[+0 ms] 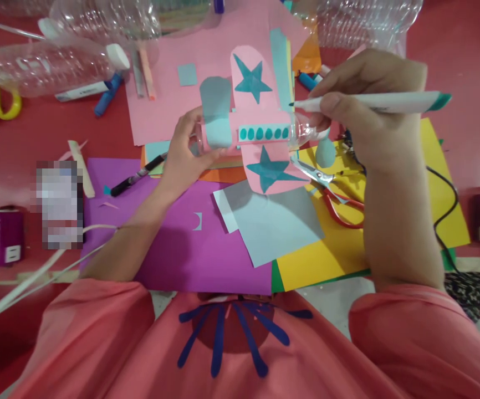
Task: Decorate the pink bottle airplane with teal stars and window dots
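Observation:
A clear plastic bottle (302,128) wrapped in pink paper lies sideways in the middle, its neck to the right. Two pink paper wings (260,166) stick out from it, each with a teal star. Along its side runs a pale strip (264,133) with a row of several teal dots. A light blue paper piece (216,105) stands at the left end. My left hand (190,152) is closed round that end. In my right hand (358,105) is a white marker (389,102) with a teal end, its tip above the bottle's neck; the fingers partly hide the neck.
Scissors (327,185) with red handles lie on yellow paper (306,260), near light blue sheets (279,221). Purple paper (169,249) and a black marker (138,174) are at left. Clear bottles (52,64) lie at the back. A phone-like blurred object (59,205) sits far left.

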Motion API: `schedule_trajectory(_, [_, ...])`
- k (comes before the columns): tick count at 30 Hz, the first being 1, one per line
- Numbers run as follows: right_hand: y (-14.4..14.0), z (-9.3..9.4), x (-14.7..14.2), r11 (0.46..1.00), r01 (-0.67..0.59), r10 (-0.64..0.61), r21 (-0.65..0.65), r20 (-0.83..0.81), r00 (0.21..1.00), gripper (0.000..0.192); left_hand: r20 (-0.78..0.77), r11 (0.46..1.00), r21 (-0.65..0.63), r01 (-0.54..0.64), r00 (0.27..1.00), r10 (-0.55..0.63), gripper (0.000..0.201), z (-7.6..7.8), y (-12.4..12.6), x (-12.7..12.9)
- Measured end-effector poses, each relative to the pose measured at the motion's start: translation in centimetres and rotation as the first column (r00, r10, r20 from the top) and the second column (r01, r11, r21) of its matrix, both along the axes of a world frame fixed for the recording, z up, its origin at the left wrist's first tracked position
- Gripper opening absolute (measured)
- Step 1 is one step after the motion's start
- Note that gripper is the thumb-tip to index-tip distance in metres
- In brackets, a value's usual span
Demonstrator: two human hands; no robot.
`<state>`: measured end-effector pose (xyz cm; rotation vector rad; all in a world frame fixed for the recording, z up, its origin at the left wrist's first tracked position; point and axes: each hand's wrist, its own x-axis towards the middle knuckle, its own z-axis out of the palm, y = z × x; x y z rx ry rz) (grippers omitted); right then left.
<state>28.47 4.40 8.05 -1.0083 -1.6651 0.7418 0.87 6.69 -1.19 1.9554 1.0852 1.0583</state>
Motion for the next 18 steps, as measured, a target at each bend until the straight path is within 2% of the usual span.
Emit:
schedule_trajectory(3, [-0.3,0.3,-0.3,0.999,0.007,-0.008,-0.039,-0.033,0.999,0.032,0.102,0.999,-0.038,0.017,0.995,-0.013,0.063,-0.2,0.5,0.3])
schedule_trajectory(7, [-1.7,0.4,0.0,0.994,0.094,-0.097,-0.054,-0.063,0.993,0.033,0.167,0.999,0.049,-0.012,0.986,0.003,0.065,-0.6,1.2,-0.5])
schedule_trajectory(10, [-3.4,-0.7,0.6,0.966,0.256,-0.258,0.040,0.067,0.964,0.022,0.147,0.997,0.050,-0.067,0.987,0.059,0.065,-1.3,1.9,-1.5])
schedule_trajectory(11, [-4.0,-1.3,0.8,0.959,0.282,-0.284,0.042,0.167,0.944,0.020,0.128,0.996,0.035,-0.081,0.989,0.076,0.064,-1.6,2.0,-1.7])
schedule_trajectory(12, [-4.7,-2.0,1.0,0.942,0.332,-0.330,0.042,0.286,0.900,0.019,0.111,0.995,0.027,-0.091,0.990,0.087,0.064,-1.8,2.1,-1.9])
schedule_trajectory(13, [-5.4,-2.7,1.3,0.948,0.319,-0.288,-0.004,0.422,0.860,0.020,0.092,0.995,0.026,-0.095,0.991,0.092,0.065,-2.0,2.0,-2.0])
schedule_trajectory(15, [-6.7,-4.3,1.7,0.929,0.368,-0.251,-0.037,0.668,0.700,0.024,0.067,0.992,0.047,-0.114,0.992,0.110,0.066,-2.1,1.8,-1.9])
schedule_trajectory(17, [-7.6,-5.6,2.1,0.915,0.401,-0.234,-0.036,0.762,0.604,0.020,0.035,0.989,0.056,-0.135,0.990,0.134,0.068,-2.0,1.5,-1.6])
schedule_trajectory(18, [-8.0,-6.0,2.3,0.911,0.411,-0.243,-0.027,0.770,0.589,0.017,0.017,0.989,0.050,-0.140,0.990,0.140,0.068,-1.9,1.3,-1.5])
